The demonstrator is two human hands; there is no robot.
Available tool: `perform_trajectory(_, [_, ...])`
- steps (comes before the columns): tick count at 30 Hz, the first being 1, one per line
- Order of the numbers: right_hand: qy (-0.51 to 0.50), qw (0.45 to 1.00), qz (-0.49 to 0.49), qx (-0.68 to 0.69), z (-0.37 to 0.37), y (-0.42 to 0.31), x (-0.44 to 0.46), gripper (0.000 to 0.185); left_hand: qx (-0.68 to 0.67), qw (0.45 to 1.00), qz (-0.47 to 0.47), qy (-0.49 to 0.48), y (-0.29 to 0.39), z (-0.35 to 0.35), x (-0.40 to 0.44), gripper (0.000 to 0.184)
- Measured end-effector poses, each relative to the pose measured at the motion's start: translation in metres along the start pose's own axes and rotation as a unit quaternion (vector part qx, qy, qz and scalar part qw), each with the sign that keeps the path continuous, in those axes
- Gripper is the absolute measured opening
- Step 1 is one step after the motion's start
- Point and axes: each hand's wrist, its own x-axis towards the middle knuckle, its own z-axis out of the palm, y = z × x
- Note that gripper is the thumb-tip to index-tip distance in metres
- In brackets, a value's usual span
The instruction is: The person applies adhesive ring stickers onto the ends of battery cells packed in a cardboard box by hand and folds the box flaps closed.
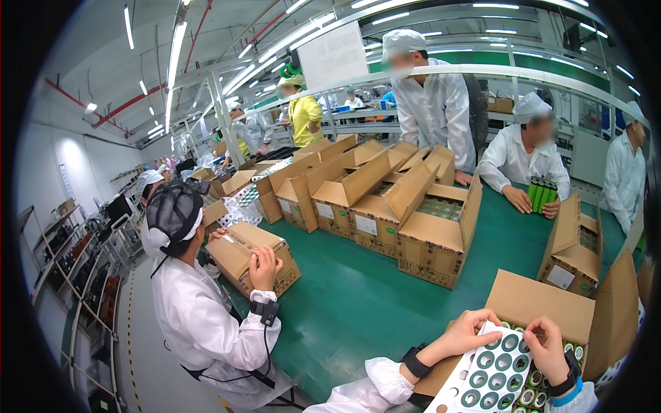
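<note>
At the lower right, my left hand (468, 336) pinches the upper left edge of a white sheet (456, 387) bearing rows of dark green rings. My right hand (546, 350) is closed at the sheet's upper right corner, fingertips pressed together; whether it grips the sheet or a single ring there is too small to tell. Beneath the sheet is an open cardboard box (544, 301) with its flaps raised. Rows of green cylindrical battery cells (527, 397) stand upright inside it, partly hidden by the sheet and my right hand.
Several open cardboard boxes (430, 244) line the far side of the green table (344, 303). On the left, a co-worker handles a closed box (249, 256). Another co-worker at the right grips green cells (542, 194) beside an open box (573, 251). One person stands behind the boxes.
</note>
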Motion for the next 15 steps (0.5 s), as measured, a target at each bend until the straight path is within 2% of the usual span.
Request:
perform_trajectory(4, [-0.026,0.999,-0.002,-0.02,-0.001,-0.002,0.0,0.007,0.019,1.0,0.004,-0.011,-0.004,-0.003,0.001,0.019])
perform_trajectory(15, [-0.017,1.0,-0.007,-0.022,0.0,-0.008,-0.003,0.008,0.01,1.0,0.002,-0.006,0.003,0.0,-0.001,0.019])
